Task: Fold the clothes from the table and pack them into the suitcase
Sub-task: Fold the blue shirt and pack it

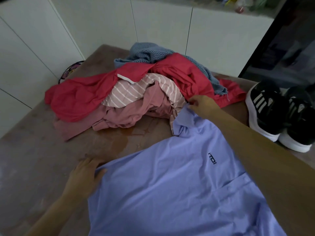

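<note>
A light blue shirt (170,181) with a dark chest logo lies spread flat on the brown table (34,150), near me. My left hand (85,172) grips its left edge, thumb on top of the cloth. My right hand (201,103) reaches across and pinches the shirt's far corner at the collar. Behind it sits a heap of unfolded clothes: a red garment (78,97), a pink striped one (126,92), a plain pink one (129,116) and a blue-grey knit (146,53). No suitcase is in view.
A pair of black sneakers with white soles (276,114) stands on the table at the right edge. A dark round object (68,72) peeks from behind the table's far left edge. White cabinet doors line the back; a dark glass panel is at upper right.
</note>
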